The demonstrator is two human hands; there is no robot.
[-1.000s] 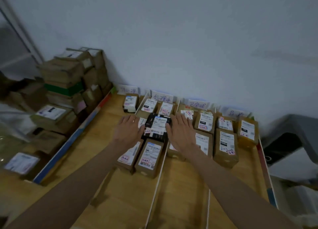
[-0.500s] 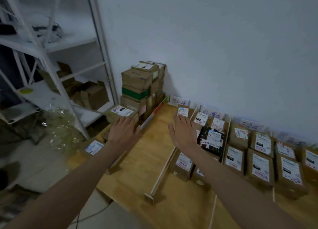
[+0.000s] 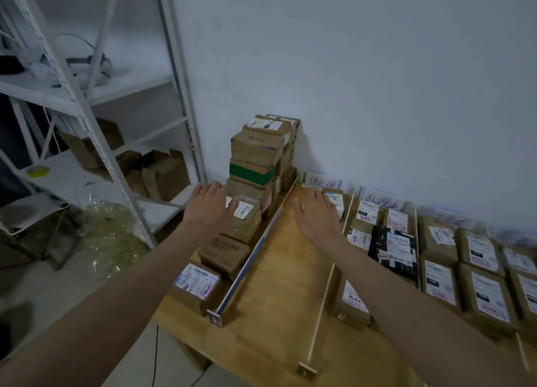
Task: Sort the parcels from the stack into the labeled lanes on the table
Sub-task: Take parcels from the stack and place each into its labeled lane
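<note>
Here, target: the labelled parcel sits low at the front of the stack, just ahead of and partly under the left hand; it is the likely next pick, as I judge it
Left hand: flat, fingers straight and spread, holding nothing; it hovers over the parcel's left edge; contact cannot be told
Right hand: the right hand is likewise released, palm down over the first lane, across the blue-edged divider from the stack; the left is plainly nearer
Long axis: the parcel's length seems to run away from the person, toward the wall; a grasp across its short sides looks simplest
Surface: wooden surface split by thin rails; the first lane is nearly bare, lanes further right hold rows of sorted parcels; handwritten lane cards stand at the back
Room: white metal shelving to the left with cardboard boxes; crumpled clear plastic on the floor; dim light
</note>
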